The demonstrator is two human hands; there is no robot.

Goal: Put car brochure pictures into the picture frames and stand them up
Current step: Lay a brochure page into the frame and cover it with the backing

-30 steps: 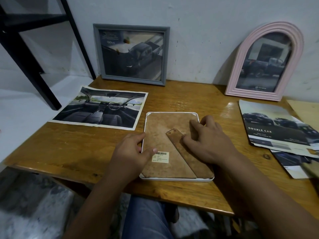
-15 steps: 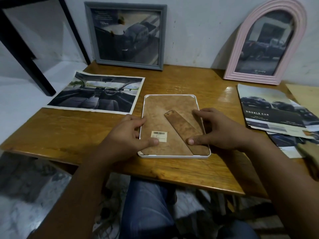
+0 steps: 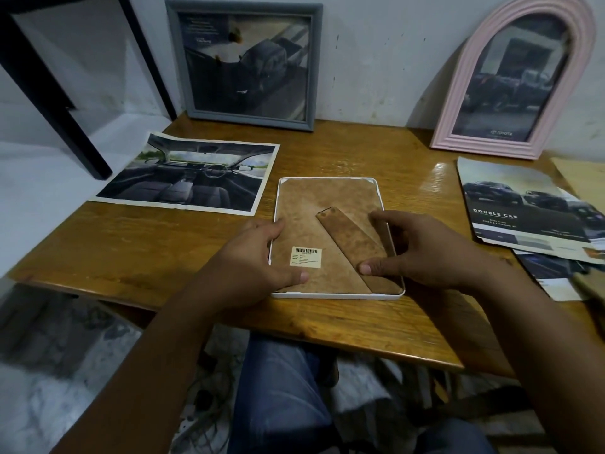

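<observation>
Both hands grasp a white frame lying face down on the wooden table (image 3: 376, 326).

The left hand (image 3: 258, 257) grips the white frame (image 3: 327, 198) by its left edge, thumb on the brown backing; the right hand (image 3: 422, 250) grips the right edge, thumb on the stand flap (image 3: 350, 234). Left of the frame lies a car interior picture (image 3: 190, 175), right of it brochures (image 3: 523, 211). Beyond it, a grey frame (image 3: 244, 63) and a pink arched frame (image 3: 514, 80) stand against the wall.

White frame (image 3: 337, 294) face-down; grey frame (image 3: 244, 62), pink frame (image 3: 510, 83) upright.
</observation>
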